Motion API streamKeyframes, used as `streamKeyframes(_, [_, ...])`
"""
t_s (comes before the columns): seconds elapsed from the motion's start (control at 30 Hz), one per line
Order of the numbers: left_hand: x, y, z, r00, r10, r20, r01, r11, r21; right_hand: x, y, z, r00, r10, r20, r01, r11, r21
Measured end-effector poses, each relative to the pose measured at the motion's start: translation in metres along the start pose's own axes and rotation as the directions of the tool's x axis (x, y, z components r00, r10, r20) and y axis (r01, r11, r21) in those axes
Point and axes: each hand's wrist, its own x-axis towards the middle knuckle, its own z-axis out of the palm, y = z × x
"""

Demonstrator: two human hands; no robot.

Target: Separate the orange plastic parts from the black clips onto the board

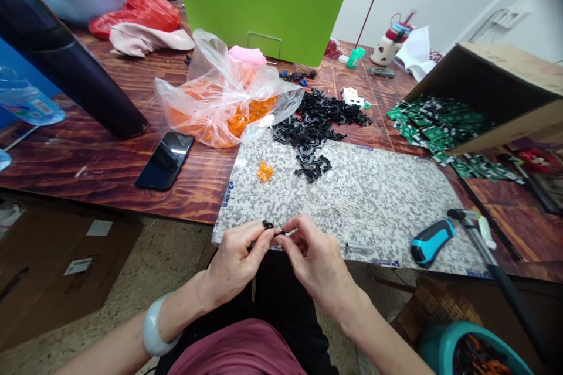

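Note:
Both hands meet at the front edge of a speckled grey board point(369, 193). My left hand point(240, 249) pinches a small black plastic part point(268, 224) between thumb and fingers. From the other side, the closed fingers of my right hand point(308, 246) grip the same part near its right end. Most of the part is covered by my fingertips. Beyond the hands lie a little cluster of orange plastic pieces point(264, 171) and a heap of black plastic parts point(314, 129).
A clear bag of orange pieces point(197, 99) and a phone point(165, 161) lie to the left, near a dark bottle point(83, 64). On the right are a cardboard box point(519, 70) spilling green circuit boards point(435, 123), a blue-black handled tool point(433, 242) and a teal bucket point(433, 343).

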Motion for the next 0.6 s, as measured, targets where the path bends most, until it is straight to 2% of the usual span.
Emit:
streamKeyframes(0.1, [0.0,0.001,-0.005,0.996,0.015,0.085,-0.017,1.0,0.02,0.002,0.001,-0.008,0.994,-0.04,0.097,0.05,0.993,-0.103])
streamKeyframes(0.17, [0.002,0.004,-0.01,0.989,0.015,0.147,-0.019,1.0,0.023,0.004,0.0,-0.016,0.979,-0.094,0.179,0.128,0.973,-0.19])
streamKeyframes(0.27, [0.004,0.008,-0.017,0.967,-0.009,0.256,0.011,1.0,-0.006,0.007,-0.003,-0.026,0.933,-0.21,0.293,0.296,0.909,-0.293])
streamKeyframes(0.37, [0.005,0.011,-0.022,0.933,-0.047,0.358,0.073,0.996,-0.06,0.009,-0.001,-0.031,0.887,-0.3,0.35,0.411,0.859,-0.307])
streamKeyframes(0.43, [0.006,0.01,-0.023,0.914,-0.096,0.395,0.159,0.979,-0.13,0.007,0.005,-0.028,0.88,-0.366,0.302,0.45,0.846,-0.287])
streamKeyframes(0.53, [0.005,0.004,-0.021,0.888,-0.213,0.408,0.346,0.893,-0.286,0.003,0.018,-0.018,0.88,-0.459,0.118,0.473,0.83,-0.296])
streamKeyframes(0.6, [0.004,0.0,-0.017,0.876,-0.276,0.394,0.427,0.825,-0.369,-0.001,0.026,-0.01,0.884,-0.468,-0.001,0.447,0.844,-0.297])
